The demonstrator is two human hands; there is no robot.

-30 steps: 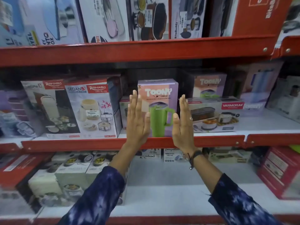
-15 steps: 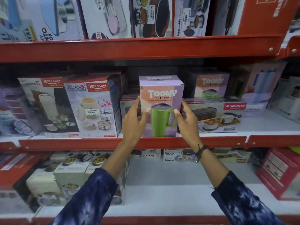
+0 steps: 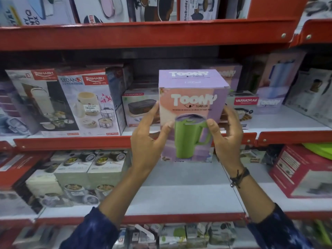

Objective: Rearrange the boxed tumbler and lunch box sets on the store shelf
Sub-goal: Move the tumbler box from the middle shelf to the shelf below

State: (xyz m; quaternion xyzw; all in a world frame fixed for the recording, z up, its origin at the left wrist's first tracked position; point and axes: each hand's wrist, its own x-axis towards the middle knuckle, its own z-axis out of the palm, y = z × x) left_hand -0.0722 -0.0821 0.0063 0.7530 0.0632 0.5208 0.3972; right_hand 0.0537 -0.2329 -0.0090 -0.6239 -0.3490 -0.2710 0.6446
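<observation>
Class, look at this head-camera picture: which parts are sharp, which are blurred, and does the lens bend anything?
Head view: the Toony tumbler box held by both hands, left and right, is sharpest; the shelf boxes toward the edges are soft and smeared; the red shelf rails bow, a wide-angle effect; lighting is even, without harsh glare.

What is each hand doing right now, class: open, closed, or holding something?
Left hand: closed on the left side of the Toony tumbler box.
Right hand: closed on the same box's right side.

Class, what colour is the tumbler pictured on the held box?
Green tumbler picture, clearest in the head view.
</observation>
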